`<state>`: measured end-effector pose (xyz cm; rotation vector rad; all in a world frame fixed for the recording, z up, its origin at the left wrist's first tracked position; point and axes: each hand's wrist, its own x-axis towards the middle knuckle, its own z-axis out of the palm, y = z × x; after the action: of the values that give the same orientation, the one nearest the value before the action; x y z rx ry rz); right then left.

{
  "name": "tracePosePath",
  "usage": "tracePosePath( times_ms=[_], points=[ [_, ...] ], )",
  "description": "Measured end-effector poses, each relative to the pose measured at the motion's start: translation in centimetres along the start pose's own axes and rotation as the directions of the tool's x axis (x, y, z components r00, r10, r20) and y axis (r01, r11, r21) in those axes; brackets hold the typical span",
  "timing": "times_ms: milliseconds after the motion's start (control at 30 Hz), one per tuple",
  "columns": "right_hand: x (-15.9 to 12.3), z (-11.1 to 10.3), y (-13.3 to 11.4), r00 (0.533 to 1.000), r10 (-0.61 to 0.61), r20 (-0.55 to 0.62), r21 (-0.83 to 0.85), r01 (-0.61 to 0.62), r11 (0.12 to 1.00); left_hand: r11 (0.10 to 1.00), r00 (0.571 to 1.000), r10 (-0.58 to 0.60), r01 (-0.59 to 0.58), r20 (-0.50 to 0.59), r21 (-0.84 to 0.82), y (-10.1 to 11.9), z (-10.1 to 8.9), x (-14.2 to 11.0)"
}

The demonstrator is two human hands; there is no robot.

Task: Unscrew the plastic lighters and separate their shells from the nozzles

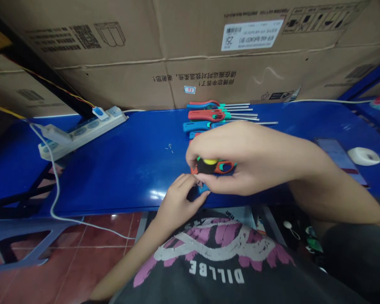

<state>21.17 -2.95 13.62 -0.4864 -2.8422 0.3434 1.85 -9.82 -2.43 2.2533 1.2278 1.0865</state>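
Note:
My right hand (231, 156) is closed around the short black and yellow handle of a screwdriver (208, 164), held upright with its tip hidden. Just below, my left hand (180, 198) pinches a blue gas lighter (204, 188) against the table near its front edge; most of that lighter is covered by my fingers. An orange lighter (224, 167) lies beyond it, partly under my right hand. Farther back, several long-necked lighters with metal tubes are laid in a row, among them a red lighter (205, 115) and a blue lighter (196, 126).
The blue table (120, 169) carries a white power strip (82, 131) with plugs and cables at left. Several tiny white slivers (169, 148) lie mid-table. At right are a phone (338, 158) and a white rounded object (364, 156). Cardboard boxes (120, 80) stand behind.

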Motion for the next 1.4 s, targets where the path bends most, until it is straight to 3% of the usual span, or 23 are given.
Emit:
tracePosePath(
  times_ms=[167,267,367,467,533,633,767,900,1000,1167,1300,1400],
  points=[
    [-1.8,-1.3,0.9,0.962,0.18,-0.207,-0.022,-0.188,0.982,0.988,0.989,-0.115,0.123,0.09,-0.089,0.3,-0.6,0.5],
    [-3.2,-0.9,2.4,0.927,0.253,-0.275,-0.105,-0.291,0.951,0.986,0.98,-0.113,0.131,0.164,-0.104,0.3,-1.1,0.9],
    [-4.6,0.4,3.9,0.931,0.269,-0.246,-0.135,-0.308,0.942,0.994,0.964,-0.05,0.075,0.26,-0.084,0.1,-1.8,1.5],
    [-5.9,2.2,4.3,0.942,0.307,-0.136,-0.12,-0.324,0.938,1.0,0.93,0.024,-0.019,0.366,-0.02,-0.1,-2.6,2.6],
    [-6.5,3.4,3.8,0.936,0.352,-0.015,-0.136,-0.351,0.926,0.993,0.887,0.088,-0.116,0.452,0.036,-0.2,-3.1,3.5],
    [-7.1,5.1,2.7,0.923,0.36,0.134,-0.138,-0.342,0.929,0.931,0.784,0.188,-0.334,0.592,0.147,-0.2,-3.7,5.0],
    [-7.9,6.9,2.6,0.92,0.356,0.164,-0.089,-0.346,0.934,0.738,0.644,0.316,-0.628,0.697,0.246,-0.5,-3.8,6.4],
    [-8.4,8.2,3.1,0.911,0.377,0.166,-0.059,-0.373,0.926,0.602,0.583,0.408,-0.75,0.703,0.272,-0.7,-3.1,6.8],
    [-8.5,8.5,3.2,0.904,0.392,0.171,-0.052,-0.389,0.92,0.576,0.601,0.425,-0.757,0.677,0.31,-0.4,-2.9,6.8],
    [-8.8,8.5,3.1,0.881,0.441,0.168,-0.03,-0.443,0.896,0.768,0.752,0.258,-0.541,0.607,0.343,-0.9,-5.1,8.4],
    [-8.8,8.3,3.3,0.859,0.475,0.192,0.013,-0.487,0.874,0.771,0.862,0.018,-0.335,0.507,0.542,-4.3,-7.7,10.1],
    [-8.7,8.2,3.6,0.852,0.484,0.202,0.033,-0.5,0.866,0.751,0.885,-0.078,-0.251,0.458,0.611,-7.3,-8.7,10.5]
  ],
)
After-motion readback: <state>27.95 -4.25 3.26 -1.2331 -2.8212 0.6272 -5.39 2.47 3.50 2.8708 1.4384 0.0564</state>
